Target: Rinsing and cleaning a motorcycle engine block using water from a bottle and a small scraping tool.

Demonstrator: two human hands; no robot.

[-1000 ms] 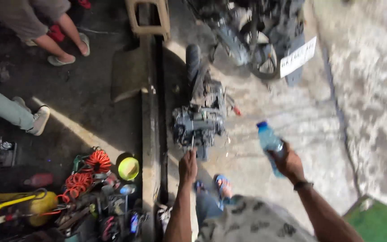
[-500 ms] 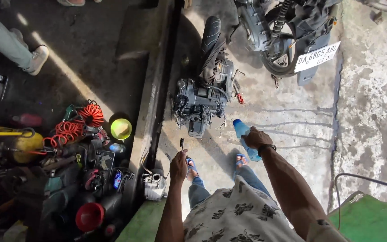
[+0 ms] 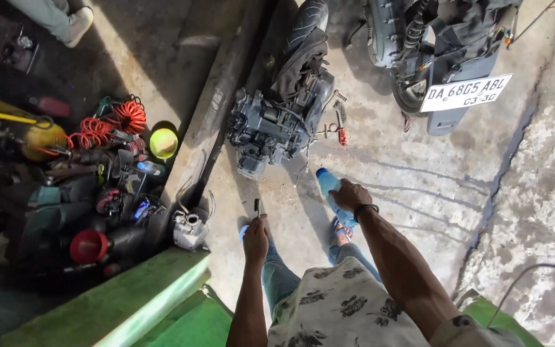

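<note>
The engine (image 3: 276, 125) sits on the concrete floor (image 3: 419, 186) ahead of my feet, beside the raised kerb (image 3: 216, 122), with a dark cloth draped over its far end. From the head view, it is out of the scooter (image 3: 431, 45), which stands just beyond it with its rear wheel and white plate toward me. That much looks done; I judge the work on the engine itself has hardly begun, since its casing looks closed up as far as I can tell. My left hand (image 3: 255, 239) is closed around a slim dark tool (image 3: 257, 207), its tip pointing toward the engine, well short of touching it. My right hand (image 3: 349, 195) grips a blue plastic bottle (image 3: 330, 189), held low over the floor. A red-handled tool (image 3: 341, 128) and small parts lie on the floor just beside the engine. Left of the kerb lie a coiled orange hose (image 3: 126, 115), a yellow-green bowl (image 3: 163, 142) and a red funnel (image 3: 89, 246) among the clutter.
</note>
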